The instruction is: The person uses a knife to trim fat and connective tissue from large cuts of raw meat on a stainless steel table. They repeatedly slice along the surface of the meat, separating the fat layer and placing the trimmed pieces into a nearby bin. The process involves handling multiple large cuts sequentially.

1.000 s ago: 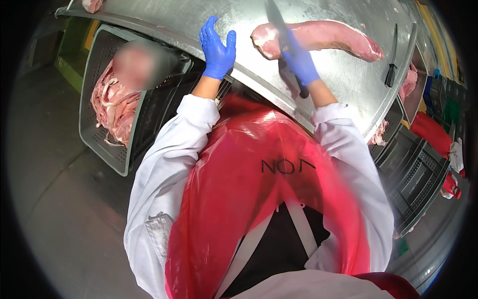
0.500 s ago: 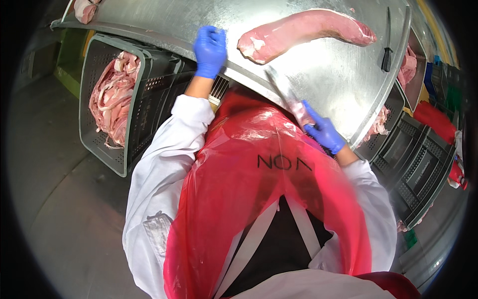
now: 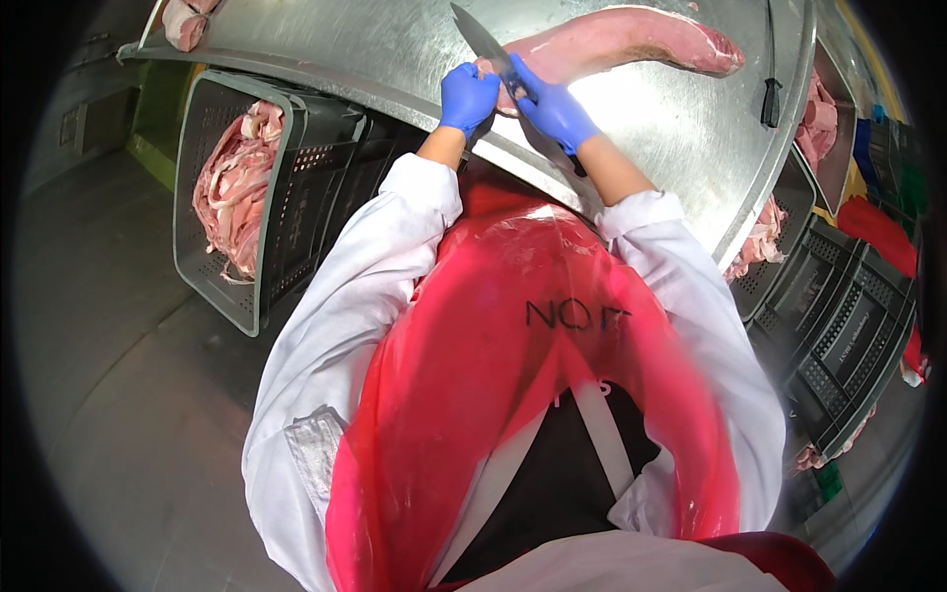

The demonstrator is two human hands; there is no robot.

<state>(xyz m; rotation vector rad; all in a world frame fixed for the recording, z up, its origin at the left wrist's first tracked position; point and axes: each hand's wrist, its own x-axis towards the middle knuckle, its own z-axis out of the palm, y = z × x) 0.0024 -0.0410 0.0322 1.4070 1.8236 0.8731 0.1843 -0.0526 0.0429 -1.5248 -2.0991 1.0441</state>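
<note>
A long pink piece of meat lies curved across the steel table. My blue-gloved left hand is closed at its left end, with a bit of the meat showing by the fingers. My right hand, gloved in blue too, grips a knife. The blade points up and to the left across that same end of the meat, close to my left fingers. Where the edge touches the meat is partly hidden by my hands.
A second knife lies along the right of the steel table. Grey crates of meat trimmings stand left and right. More meat is at the far left. A stack of dark crates stands at right.
My right hand has carried the knife up and left, from the table's front edge onto the meat. My left hand has moved right and taken hold of the meat's left end.
</note>
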